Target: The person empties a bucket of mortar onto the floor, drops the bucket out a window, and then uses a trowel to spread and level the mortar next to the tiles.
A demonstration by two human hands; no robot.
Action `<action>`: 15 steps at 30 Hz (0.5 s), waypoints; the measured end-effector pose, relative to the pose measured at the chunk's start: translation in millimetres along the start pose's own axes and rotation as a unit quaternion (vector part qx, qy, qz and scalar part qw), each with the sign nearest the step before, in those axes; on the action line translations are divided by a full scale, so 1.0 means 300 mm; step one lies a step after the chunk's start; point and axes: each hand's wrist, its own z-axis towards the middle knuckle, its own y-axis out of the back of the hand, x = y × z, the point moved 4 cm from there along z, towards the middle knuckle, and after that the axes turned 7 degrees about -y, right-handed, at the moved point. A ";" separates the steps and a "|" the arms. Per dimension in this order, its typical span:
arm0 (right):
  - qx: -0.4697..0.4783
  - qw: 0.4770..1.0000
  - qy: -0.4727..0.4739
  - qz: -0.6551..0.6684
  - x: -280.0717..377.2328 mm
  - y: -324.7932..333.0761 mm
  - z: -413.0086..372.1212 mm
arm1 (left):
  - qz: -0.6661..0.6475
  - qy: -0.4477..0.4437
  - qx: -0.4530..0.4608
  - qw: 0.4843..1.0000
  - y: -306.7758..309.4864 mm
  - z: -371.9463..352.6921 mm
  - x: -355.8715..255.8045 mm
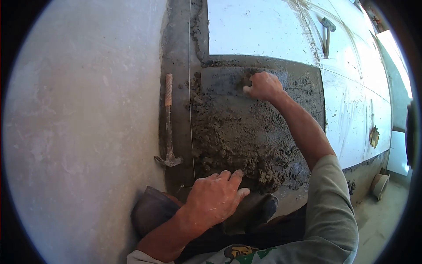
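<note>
My right hand (263, 86) is closed at the far end of the wet mortar bed (233, 132), gripping a plastering trowel (222, 80). The trowel's long, grey-smeared blade lies flat on the mortar near the edge of the white tiles (259, 28); its handle is mostly covered by my fingers. Closer to my body, my left hand (215, 196) hovers over the near edge of the mortar, holding nothing, with fingers stretched and thumb apart. Beyond the trowel the surface looks smoother, while lumpy mortar fills the middle.
A hammer (169, 119) with a mortar-stained head lies along the wall (88, 110) at left. A taut white string (190, 88) runs beside it. On the tiles at right rest a mallet (327, 37) and a dry leaf (374, 137). A bucket-like container (380, 185) lies at lower right.
</note>
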 end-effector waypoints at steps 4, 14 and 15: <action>-0.055 0.998 -0.008 0.006 0.017 0.007 0.061 | -0.003 -0.011 -0.030 0.999 0.017 -0.006 0.004; -0.094 0.969 -0.175 0.149 -0.068 -0.073 -0.085 | 0.006 -0.006 -0.034 0.999 0.020 -0.011 0.013; -0.106 0.956 -0.216 0.165 -0.096 -0.083 -0.108 | 0.002 -0.009 -0.043 0.999 0.025 -0.010 0.013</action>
